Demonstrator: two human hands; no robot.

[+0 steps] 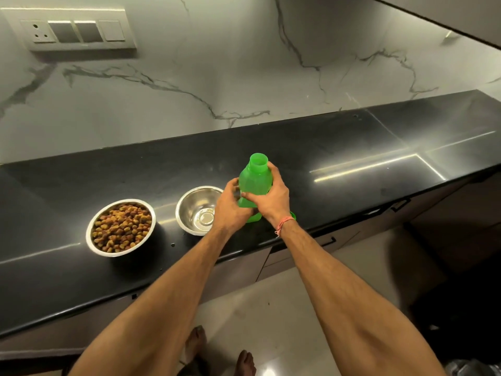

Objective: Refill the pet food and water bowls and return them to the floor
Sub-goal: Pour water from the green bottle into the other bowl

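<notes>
A green plastic bottle [253,180] stands upright on the black counter [339,164], its mouth uncapped. My right hand [271,198] grips its body from the right. My left hand [230,206] wraps round its lower left side. A green cap [293,215] peeks out on the counter behind my right wrist. Left of the bottle sits a steel bowl [193,210] that looks empty. Further left is a steel bowl [120,227] filled with brown and yellow kibble.
A marble wall [244,63] rises behind the counter, with a switch and socket plate [73,29] at upper left. Cabinet fronts with dark handles [330,241] run under the counter. My bare feet [217,354] stand on the pale floor.
</notes>
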